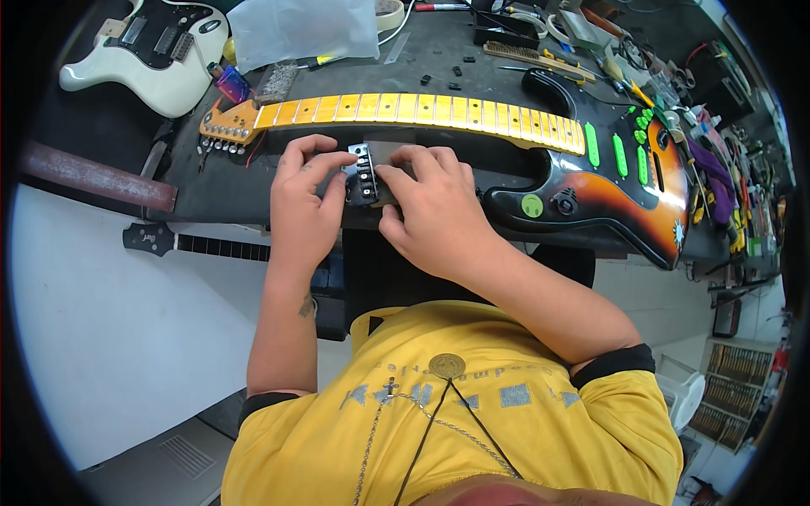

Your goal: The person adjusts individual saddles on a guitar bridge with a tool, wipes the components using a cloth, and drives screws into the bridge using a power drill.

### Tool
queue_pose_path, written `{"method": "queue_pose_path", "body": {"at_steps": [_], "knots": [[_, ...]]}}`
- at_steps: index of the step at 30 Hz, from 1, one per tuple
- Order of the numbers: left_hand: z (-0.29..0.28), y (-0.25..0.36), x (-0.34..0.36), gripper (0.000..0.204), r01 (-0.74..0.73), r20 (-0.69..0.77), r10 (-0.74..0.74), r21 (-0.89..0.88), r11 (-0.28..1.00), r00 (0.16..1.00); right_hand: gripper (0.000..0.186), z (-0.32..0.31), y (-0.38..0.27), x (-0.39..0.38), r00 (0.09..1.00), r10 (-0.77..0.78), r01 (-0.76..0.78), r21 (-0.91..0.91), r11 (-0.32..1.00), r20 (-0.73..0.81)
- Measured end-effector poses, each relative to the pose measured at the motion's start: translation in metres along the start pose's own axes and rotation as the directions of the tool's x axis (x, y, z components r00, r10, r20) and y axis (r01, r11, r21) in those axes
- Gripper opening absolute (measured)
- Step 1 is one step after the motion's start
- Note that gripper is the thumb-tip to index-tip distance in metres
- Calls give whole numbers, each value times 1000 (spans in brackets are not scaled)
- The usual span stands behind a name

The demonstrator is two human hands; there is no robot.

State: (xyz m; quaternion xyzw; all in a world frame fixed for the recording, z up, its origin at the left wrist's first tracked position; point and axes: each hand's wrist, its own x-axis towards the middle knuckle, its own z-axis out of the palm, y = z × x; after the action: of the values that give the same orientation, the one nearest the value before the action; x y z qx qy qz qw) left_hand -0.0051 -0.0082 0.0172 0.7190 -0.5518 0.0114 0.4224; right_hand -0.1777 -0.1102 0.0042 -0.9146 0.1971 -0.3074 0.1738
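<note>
A chrome guitar bridge (pixel 362 173) with a row of saddles stands at the near side of the dark workbench. My left hand (pixel 305 198) pinches its left side, thumb and index finger bent against the metal. From the right, my right hand (pixel 434 198) has its fingers curled, and the index fingertip rests at the bridge's right edge. Part of the bridge is hidden by my fingers. Just beyond my hands lies a sunburst electric guitar (pixel 616 181) with a maple neck (pixel 422 110) and bright green pickup covers (pixel 620 156).
A white guitar body (pixel 152 55) lies at the far left, beside a translucent plastic sheet (pixel 304 29). Small black parts (pixel 454 72) and a wooden brush (pixel 536 59) are at the back. Tools clutter the right side. Another guitar's headstock (pixel 150 239) shows below the bench edge.
</note>
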Motion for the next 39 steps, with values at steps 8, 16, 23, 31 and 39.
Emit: {"method": "queue_pose_path", "body": {"at_steps": [8,16,23,31,39], "knots": [[2,-4,-5,27,76,47,-73,-66,995,996,39,-3,-1,1,999,9,-8,-15,1000,36],[3,-8,-7,29,3,16,-3,0,1000,1000,44,-4,-3,1,997,21,-19,-30,999,68],[0,-6,-5,28,41,0,-41,-32,999,999,39,-4,-2,1,999,3,-2,-25,1000,34],[-13,-12,-9,27,151,7,-151,-73,986,989,30,-26,0,10,997,-81,81,0,997,-1],[-13,-35,-20,26,174,-24,-179,-136,975,984,22,-83,89,140,987,77,-59,-122,991,142]]}}
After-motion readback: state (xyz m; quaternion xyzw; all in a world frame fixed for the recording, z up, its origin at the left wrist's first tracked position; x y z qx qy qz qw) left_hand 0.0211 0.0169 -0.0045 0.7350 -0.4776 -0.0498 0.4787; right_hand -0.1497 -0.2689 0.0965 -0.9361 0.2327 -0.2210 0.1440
